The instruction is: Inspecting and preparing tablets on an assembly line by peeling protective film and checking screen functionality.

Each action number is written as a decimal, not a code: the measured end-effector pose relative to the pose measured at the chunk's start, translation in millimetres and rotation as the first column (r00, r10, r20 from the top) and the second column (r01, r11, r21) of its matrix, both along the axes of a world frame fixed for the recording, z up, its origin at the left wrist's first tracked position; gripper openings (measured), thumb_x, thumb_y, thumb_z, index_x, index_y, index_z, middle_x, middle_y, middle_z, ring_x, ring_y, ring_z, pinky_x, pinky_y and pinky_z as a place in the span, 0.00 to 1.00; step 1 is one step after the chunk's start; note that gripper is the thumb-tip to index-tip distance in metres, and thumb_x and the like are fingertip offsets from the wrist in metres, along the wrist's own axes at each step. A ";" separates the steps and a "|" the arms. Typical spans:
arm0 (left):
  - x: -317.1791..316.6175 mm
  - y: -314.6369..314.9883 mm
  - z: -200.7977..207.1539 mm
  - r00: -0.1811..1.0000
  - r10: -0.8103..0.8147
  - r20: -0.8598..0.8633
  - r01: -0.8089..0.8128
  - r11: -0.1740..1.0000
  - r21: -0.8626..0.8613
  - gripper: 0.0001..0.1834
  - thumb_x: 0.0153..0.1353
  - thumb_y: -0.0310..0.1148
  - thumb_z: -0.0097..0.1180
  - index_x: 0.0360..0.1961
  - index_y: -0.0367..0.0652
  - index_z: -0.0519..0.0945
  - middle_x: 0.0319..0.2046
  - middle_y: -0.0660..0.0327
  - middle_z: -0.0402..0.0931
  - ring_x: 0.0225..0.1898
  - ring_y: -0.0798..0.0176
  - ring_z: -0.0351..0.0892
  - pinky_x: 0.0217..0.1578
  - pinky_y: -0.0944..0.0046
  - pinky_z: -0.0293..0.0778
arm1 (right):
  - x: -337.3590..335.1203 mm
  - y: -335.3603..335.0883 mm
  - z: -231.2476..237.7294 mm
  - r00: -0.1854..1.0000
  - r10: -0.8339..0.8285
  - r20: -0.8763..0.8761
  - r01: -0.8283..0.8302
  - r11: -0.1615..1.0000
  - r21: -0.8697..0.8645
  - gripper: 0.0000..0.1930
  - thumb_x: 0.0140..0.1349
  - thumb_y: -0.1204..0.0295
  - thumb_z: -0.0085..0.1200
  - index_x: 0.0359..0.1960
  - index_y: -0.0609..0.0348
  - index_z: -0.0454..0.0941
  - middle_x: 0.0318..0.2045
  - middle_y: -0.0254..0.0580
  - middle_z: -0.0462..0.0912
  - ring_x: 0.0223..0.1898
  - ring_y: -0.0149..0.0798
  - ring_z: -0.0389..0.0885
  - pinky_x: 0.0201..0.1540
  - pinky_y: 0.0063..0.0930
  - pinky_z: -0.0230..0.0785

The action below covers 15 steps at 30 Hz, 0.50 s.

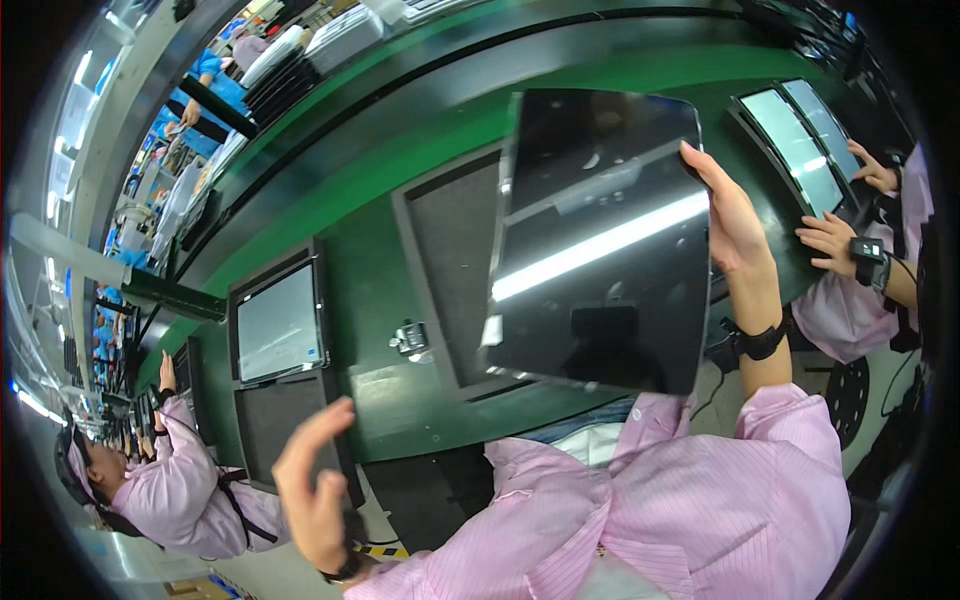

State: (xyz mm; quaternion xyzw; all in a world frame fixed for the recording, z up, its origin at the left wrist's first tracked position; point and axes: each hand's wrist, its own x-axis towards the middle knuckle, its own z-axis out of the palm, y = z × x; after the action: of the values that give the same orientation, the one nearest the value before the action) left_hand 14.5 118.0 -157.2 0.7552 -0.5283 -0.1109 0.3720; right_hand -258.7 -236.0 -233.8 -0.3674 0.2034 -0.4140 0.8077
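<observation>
My right hand (735,225) grips the right edge of a large glossy black display panel (600,210), thumb on its front face. The panel is raised and tilted over the green bench, and a bright light strip reflects across it. Its underside and most of my right fingers are hidden. Partly behind the panel, a dark grey foam-lined tray (450,240) lies on the bench. My left hand (315,480) is lifted off the lower left bench edge, fingers curved and apart, holding nothing; it is slightly blurred.
A small metallic object (408,339) sits on the green bench (385,400). To the left, a dark tray (236,350) holds a grey screen (280,322). Co-workers' hands (830,243) rest by lit panels (795,150) at right. Another person (190,490) works at left.
</observation>
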 end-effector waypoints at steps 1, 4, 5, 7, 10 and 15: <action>-21.3 -7.0 -9.6 0.987 -0.026 -0.156 0.020 0.999 -0.043 0.33 0.60 0.53 0.45 0.47 0.29 0.77 0.49 0.44 0.76 0.54 0.49 0.74 0.54 0.55 0.67 | -0.2 7.9 5.7 1.000 -0.014 0.000 0.014 1.000 -0.006 0.11 0.66 0.64 0.50 0.40 0.59 0.78 0.35 0.34 0.82 0.35 0.28 0.80 0.39 0.22 0.72; -61.1 -28.1 -41.6 0.875 -0.045 -0.482 -0.034 0.988 -0.154 0.48 0.58 0.68 0.41 0.57 0.27 0.68 0.54 0.40 0.71 0.55 0.49 0.73 0.53 0.57 0.68 | -0.8 33.1 18.9 0.997 0.049 0.054 -0.045 0.996 -0.072 0.10 0.66 0.67 0.49 0.38 0.59 0.78 0.35 0.34 0.83 0.34 0.25 0.80 0.36 0.20 0.72; -66.1 -35.6 -50.2 0.860 -0.069 -0.505 -0.015 0.987 -0.161 0.51 0.57 0.71 0.39 0.59 0.27 0.64 0.55 0.40 0.70 0.56 0.50 0.72 0.53 0.58 0.68 | -2.0 39.8 22.2 0.998 0.057 0.030 -0.056 0.997 -0.059 0.10 0.66 0.67 0.49 0.39 0.60 0.79 0.36 0.34 0.82 0.35 0.25 0.80 0.37 0.19 0.72; -69.1 -51.1 -64.8 0.798 -0.130 -0.589 0.010 0.979 -0.202 0.57 0.56 0.75 0.33 0.65 0.27 0.57 0.58 0.43 0.66 0.56 0.52 0.72 0.55 0.60 0.66 | -3.7 52.3 25.3 0.997 0.076 0.020 -0.074 0.993 -0.092 0.10 0.66 0.68 0.49 0.41 0.61 0.79 0.37 0.34 0.82 0.37 0.25 0.80 0.39 0.19 0.71; -75.4 -64.6 -75.9 0.655 -0.331 -0.679 0.123 0.933 -0.337 0.52 0.59 0.65 0.45 0.64 0.22 0.54 0.62 0.44 0.60 0.63 0.53 0.62 0.63 0.60 0.55 | -7.0 69.7 24.2 1.000 0.022 -0.004 -0.023 0.992 -0.127 0.11 0.66 0.68 0.51 0.43 0.62 0.79 0.40 0.34 0.82 0.41 0.25 0.79 0.43 0.18 0.69; -69.3 -69.0 -63.1 0.797 -0.317 -0.514 0.083 0.901 -0.426 0.29 0.67 0.49 0.48 0.55 0.33 0.71 0.27 0.67 0.64 0.31 0.76 0.71 0.29 0.70 0.69 | -14.7 104.5 19.1 0.998 0.048 -0.037 -0.052 0.992 -0.113 0.11 0.67 0.67 0.49 0.41 0.62 0.79 0.41 0.37 0.81 0.44 0.26 0.77 0.46 0.20 0.66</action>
State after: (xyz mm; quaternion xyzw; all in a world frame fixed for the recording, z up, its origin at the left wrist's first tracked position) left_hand -54.7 49.0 -220.3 0.5377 -0.4815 -0.2665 0.6387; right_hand -273.4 -131.6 -214.7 -0.4246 0.1840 -0.3984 0.7920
